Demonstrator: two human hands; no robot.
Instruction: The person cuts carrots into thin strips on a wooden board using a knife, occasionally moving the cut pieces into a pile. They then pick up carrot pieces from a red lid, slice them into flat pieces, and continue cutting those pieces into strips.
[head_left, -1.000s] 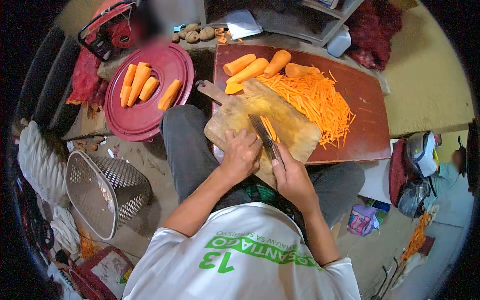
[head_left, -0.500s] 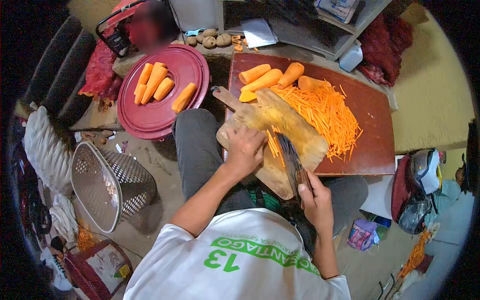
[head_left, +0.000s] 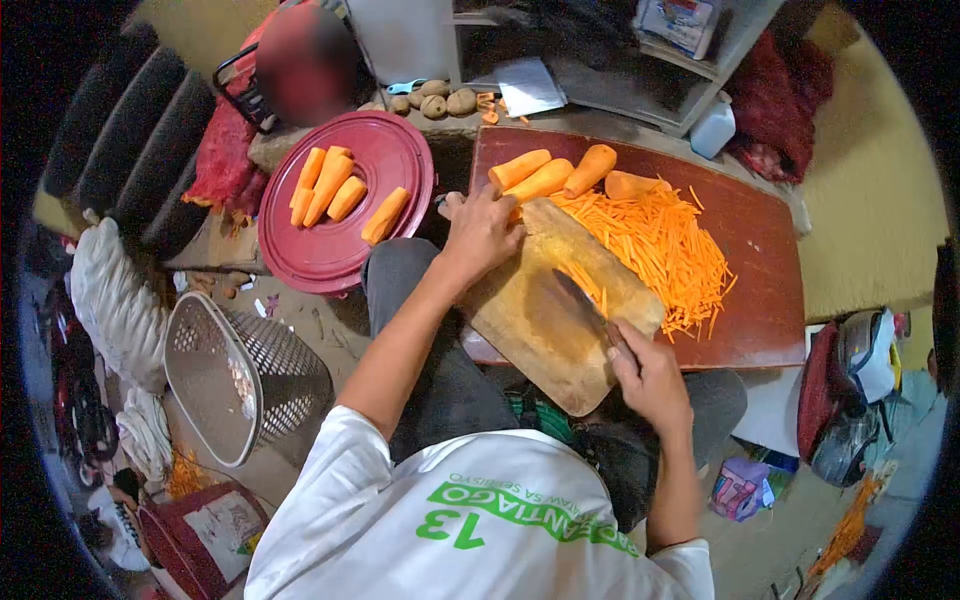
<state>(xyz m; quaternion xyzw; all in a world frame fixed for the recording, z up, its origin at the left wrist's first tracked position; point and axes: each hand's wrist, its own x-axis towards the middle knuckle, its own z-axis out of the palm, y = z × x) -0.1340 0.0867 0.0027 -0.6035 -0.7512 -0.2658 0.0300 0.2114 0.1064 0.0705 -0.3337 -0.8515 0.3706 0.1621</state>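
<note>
A worn wooden cutting board lies tilted across my lap and the table edge. My left hand is closed over the board's handle end, which it mostly hides, close to the peeled carrots. In my right hand is a dark-bladed knife, gripped by its handle. Its blade rests low over the board, beside a few carrot strips. Just past the board's far edge spreads a large heap of carrot strips.
The carrots and strips rest on a reddish-brown table. Left of it, a round maroon lid carries several peeled carrots. A plastic basket stands on the floor. Potatoes lie behind, near a grey shelf.
My left hand has moved from the strips on the board up to its handle. The knife has swung flatter across the board, and the strips there have shifted toward the heap.
</note>
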